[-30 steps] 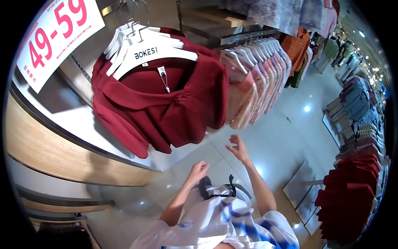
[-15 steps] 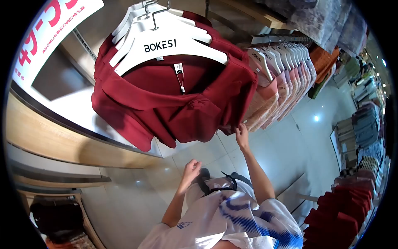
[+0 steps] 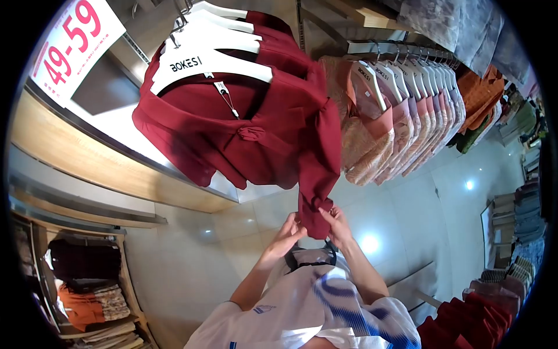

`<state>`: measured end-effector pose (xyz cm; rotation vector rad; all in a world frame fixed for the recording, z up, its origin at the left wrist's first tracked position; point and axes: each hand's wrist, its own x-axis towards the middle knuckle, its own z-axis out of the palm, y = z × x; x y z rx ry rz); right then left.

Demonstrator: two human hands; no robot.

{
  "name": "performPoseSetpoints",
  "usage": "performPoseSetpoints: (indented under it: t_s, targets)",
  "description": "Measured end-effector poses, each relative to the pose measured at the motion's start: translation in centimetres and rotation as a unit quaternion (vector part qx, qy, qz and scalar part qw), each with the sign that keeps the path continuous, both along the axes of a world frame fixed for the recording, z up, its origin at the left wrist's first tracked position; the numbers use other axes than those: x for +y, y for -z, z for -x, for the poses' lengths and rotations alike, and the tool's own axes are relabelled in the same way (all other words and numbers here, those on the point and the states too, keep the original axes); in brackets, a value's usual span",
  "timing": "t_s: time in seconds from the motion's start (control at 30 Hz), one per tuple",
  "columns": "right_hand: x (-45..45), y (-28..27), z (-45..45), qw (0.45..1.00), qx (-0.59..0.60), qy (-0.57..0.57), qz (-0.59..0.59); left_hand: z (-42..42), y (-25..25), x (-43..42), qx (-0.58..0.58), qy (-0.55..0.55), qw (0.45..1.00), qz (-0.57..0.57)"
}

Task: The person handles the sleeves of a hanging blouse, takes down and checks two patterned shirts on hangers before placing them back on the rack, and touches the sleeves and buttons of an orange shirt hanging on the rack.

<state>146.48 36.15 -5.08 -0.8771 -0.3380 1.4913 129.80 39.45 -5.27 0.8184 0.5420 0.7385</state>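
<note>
A dark red garment (image 3: 261,139) with a gathered knot at the neckline hangs on a white BOKESI hanger (image 3: 215,65), at the front of several like it. One long sleeve (image 3: 317,200) is drawn down toward me. My right hand (image 3: 338,227) pinches its cuff end from the right, fingers closed on the cloth. On the other side, my left hand (image 3: 285,237) has its thumb and fingers closed at the left edge of the same cuff. A tag (image 3: 221,88) hangs on a string inside the neck opening.
Patterned pink and lilac garments (image 3: 401,128) hang to the right. A price sign (image 3: 72,43) reading 49-59 stands at upper left, above a wooden ledge (image 3: 116,160). Folded clothes (image 3: 87,262) fill a lower-left shelf. More red garments (image 3: 476,317) are at lower right.
My right hand has pulled the sleeve down and toward me. My left hand has come up to the cuff from below. The view has shifted, so the rack sits farther left.
</note>
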Motion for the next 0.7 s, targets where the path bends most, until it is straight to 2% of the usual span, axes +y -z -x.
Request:
performPoseSetpoints:
  t_s: [0.07,0.17,0.33,0.4,0.47,0.63,0.7]
  targets:
    - [-1.0,-1.4,-0.4,1.000,0.015,-0.007,-0.014,-0.8,-1.0,-1.3,0.040,-0.025,0.998,-0.042]
    - [-2.4,-1.2,-1.4,0.996,-0.070,-0.043,-0.038,-1.5,-1.4,-2.6,0.120,-0.033,0.992,-0.012]
    - [-3.8,-2.0,-2.7,0.996,-0.004,-0.072,-0.043,-2.8,-2.4,-4.7,0.191,-0.142,0.969,-0.067]
    - [-3.8,-2.5,-3.1,0.996,0.028,-0.070,-0.043,-2.6,-3.0,-5.3,0.186,-0.139,0.972,-0.046]
    - [-3.7,-2.5,-3.4,0.997,0.002,-0.066,-0.035,-2.8,-3.4,-5.7,0.176,-0.130,0.975,-0.027]
    - [-3.7,-3.1,-3.0,0.999,-0.031,-0.032,-0.029,-3.3,-4.9,-5.2,0.118,-0.196,0.973,-0.041]
    - [-3.7,-3.4,-2.7,0.999,-0.038,-0.014,-0.018,-2.8,-5.6,-4.5,0.103,-0.178,0.978,-0.033]
